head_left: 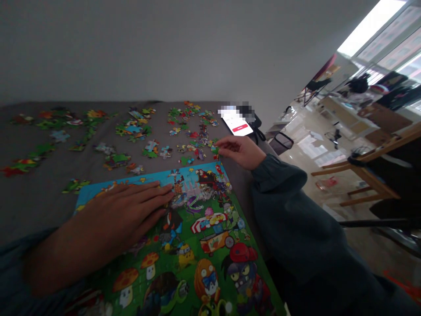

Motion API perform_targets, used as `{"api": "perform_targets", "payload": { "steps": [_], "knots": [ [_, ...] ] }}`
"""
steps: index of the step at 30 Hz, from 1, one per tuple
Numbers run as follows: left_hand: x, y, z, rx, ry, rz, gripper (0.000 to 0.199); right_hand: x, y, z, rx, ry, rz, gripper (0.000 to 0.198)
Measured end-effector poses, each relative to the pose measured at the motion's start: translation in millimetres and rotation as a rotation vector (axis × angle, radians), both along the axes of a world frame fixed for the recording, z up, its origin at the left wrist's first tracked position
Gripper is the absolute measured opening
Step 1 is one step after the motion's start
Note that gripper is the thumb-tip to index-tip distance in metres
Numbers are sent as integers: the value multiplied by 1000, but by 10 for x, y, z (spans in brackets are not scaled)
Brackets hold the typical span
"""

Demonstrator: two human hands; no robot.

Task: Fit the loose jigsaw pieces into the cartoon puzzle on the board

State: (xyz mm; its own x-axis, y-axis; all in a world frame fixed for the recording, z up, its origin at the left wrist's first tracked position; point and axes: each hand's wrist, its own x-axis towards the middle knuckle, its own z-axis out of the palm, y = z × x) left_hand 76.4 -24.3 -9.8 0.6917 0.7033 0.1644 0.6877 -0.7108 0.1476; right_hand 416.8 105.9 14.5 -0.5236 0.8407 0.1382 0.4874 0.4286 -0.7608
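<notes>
My left hand [128, 215] lies flat, palm down with fingers stretched, on a colourful cartoon puzzle board [217, 202] with a blue upper edge and green ground. Beyond the board's top right corner, my right hand [241, 151] is closed in a pinch at a small green-and-red puzzle piece [215, 150]. My fingertips partly cover that piece, and whether it is off the cloth I cannot tell. Many loose puzzle pieces [133, 127] are spread in clusters on the grey cloth behind the board. My left hand and forearm hide part of the board's left side.
A phone [238, 123] with a lit screen lies at the back right of the grey cloth [23, 202], beside a black object. A pale wall [148, 52] rises behind. To the right, past the edge, are a wooden chair [371, 175] and a cluttered room.
</notes>
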Motion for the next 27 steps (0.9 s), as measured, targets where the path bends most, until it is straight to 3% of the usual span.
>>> {"api": "perform_targets", "payload": {
  "steps": [5, 10, 14, 19, 27],
  "knots": [
    [-1, 22, -21, 18, 20, -11, 52, 20, 46, -12, 152, -44, -131, 32],
    [12, 0, -36, 17, 8, -7, 49, -41, 34, -110, 279, -299, 7, 26],
    [30, -15, -2, -3, 39, 11, 48, -207, 25, -169, 376, -388, -43, 29],
    [41, 3, 35, 27, 17, -41, 49, -459, 94, -203, 319, -451, -80, 35],
    [38, 40, 46, -11, 0, -24, 49, -509, 39, -146, 197, -401, -26, 20]
  ]
}}
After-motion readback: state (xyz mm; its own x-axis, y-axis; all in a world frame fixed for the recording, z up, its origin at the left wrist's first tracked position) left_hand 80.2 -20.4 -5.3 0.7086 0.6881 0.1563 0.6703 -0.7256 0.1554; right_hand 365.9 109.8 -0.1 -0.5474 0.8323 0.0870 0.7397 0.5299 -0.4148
